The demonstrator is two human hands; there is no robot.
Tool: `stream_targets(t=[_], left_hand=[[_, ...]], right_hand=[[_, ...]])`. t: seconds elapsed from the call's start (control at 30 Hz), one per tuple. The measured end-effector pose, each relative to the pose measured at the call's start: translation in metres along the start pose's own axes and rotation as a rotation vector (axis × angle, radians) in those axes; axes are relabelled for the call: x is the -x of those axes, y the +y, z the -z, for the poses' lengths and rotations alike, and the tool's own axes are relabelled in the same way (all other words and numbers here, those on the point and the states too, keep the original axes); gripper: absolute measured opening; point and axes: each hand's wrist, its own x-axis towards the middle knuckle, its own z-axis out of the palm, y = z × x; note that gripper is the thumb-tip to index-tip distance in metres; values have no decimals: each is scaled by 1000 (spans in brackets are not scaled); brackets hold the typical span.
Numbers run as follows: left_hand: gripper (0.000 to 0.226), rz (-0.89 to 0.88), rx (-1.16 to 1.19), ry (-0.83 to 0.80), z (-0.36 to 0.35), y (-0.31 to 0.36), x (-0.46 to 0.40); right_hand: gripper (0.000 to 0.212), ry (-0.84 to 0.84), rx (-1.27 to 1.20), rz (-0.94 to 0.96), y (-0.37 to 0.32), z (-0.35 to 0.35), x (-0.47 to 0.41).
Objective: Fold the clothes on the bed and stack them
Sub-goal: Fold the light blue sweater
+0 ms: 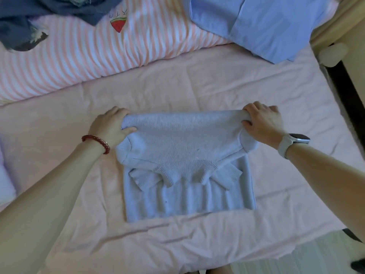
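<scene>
I see left hand (110,126) and right hand (263,123) pinching far fold corners of blue sweater (183,147), fingers clamped on knit, squaring fold. Denim (39,14) beyond sweater, unfolded.

Pale-blue knit sweater (185,155) (half-folded) on pink bed (197,86)

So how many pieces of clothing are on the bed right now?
3 that I can see: a knit sweater held at both far corners mid-bed, a blue shirt at the far right, and dark jeans at the far left. More may lie out of view.
</scene>
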Motion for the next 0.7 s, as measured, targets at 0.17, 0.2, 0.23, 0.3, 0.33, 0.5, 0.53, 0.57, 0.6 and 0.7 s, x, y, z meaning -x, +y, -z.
stream_targets(t=[0.17,0.2,0.23,0.3,0.33,0.5,0.53,0.57,0.6,0.7], left_hand=[[39,-126,-78,309,6,11,24],[37,-147,-89,324,0,10,37],[35,-177,-105,330,-8,9,52],[36,-247,-152,303,-31,5,85],[40,-276,-171,268,-43,3,102],[48,-234,-198,84,-99,6,163],[39,-222,-196,71,-105,8,170],[31,-208,-193,61,-108,9,174],[31,-181,-185,43,-108,12,176],[28,-124,-113,103,-101,22,170]], right_hand=[[21,237,-35,-25,-10,13,21],[21,249,-33,4,-10,9,33],[21,259,-22,39,-9,3,48],[17,269,28,115,-6,-16,80],[16,264,49,150,-5,-27,97],[25,99,56,174,-3,-76,153],[24,41,61,148,-5,-80,158],[22,-8,64,123,-8,-83,161],[23,-34,60,106,-11,-83,163],[20,55,0,92,-20,-77,161]])
